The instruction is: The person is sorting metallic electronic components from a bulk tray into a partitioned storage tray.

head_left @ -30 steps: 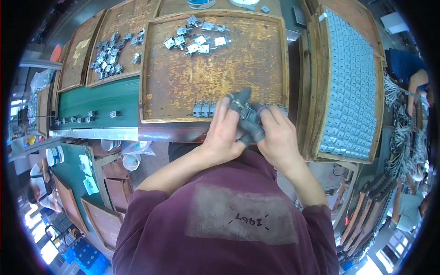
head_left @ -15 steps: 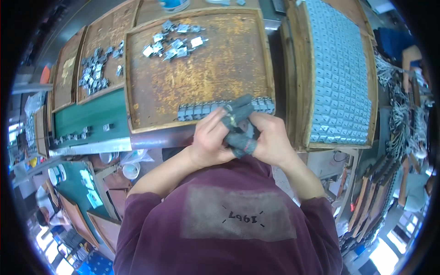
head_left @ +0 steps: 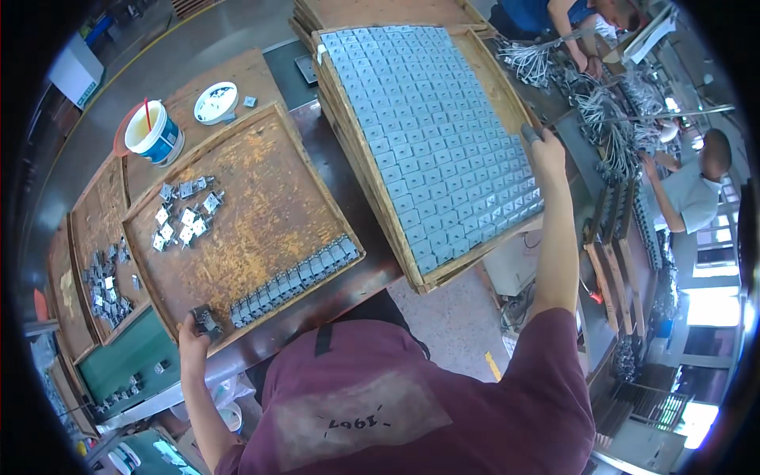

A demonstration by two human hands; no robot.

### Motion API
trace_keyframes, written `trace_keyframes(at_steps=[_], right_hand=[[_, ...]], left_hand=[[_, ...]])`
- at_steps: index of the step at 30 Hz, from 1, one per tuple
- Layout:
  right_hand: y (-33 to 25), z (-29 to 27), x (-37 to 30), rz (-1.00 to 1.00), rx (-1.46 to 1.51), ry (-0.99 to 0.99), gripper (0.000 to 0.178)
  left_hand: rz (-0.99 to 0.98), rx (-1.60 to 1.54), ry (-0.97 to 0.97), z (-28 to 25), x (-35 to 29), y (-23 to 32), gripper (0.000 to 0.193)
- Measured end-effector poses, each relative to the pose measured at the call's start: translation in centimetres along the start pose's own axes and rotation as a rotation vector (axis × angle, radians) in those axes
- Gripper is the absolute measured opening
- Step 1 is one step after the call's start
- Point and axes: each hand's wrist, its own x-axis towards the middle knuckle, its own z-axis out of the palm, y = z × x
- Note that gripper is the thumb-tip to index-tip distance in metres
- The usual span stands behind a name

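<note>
A worker's right hand [head_left: 546, 152] grips the right rim of a block-filled tray [head_left: 492, 91], its long axis slanting from far left to near right, bare wood along its far right side. Dark tabletop [head_left: 372, 273] separates it from a second tray [head_left: 265, 186], whose near-left corner meets the left hand [head_left: 192, 336], its grasp unclear.

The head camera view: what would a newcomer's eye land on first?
Probably the big wooden tray at upper middle, packed with neat rows of grey-blue square parts, the right hand at its right edge. Next, the scuffed tray to its left, with a row of metal parts along the near side and the left hand at its near left corner. Beyond that, a white bucket holds a red stick.
</note>
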Motion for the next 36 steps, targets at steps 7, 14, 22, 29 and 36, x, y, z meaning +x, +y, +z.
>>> trace_keyframes(at_steps=[7, 14, 22, 29, 36], right_hand=[[0.4, 2.7, 3.0, 0.144, 0.322, -0.406, 0.042], [4.2, 0.6, 4.2, -0.104, 0.540, 0.023, 0.034], [-7.0, 1.9, -6.7, -0.068, 1.357, -0.683, 0.037], [-19.8, 6.9, -26.1, -0.113, 1.092, -0.827, 0.031], [-26.8, 5.5, -34.3, -0.223, 1.026, -1.350, 0.034]], left_hand=[[-0.049, 0.112, -0.182, 3.1, 0.0, 0.0, 0.063], [0.289, 0.397, 0.346, -0.4, -1.8, -0.3, 0.036], [-0.713, 0.688, 0.805, -11.9, -4.5, -8.4, 0.045], [0.001, -0.371, 0.731, -8.7, -5.6, -6.5, 0.030], [0.476, -0.643, 0.185, 3.9, -8.0, 5.9, 0.038]])
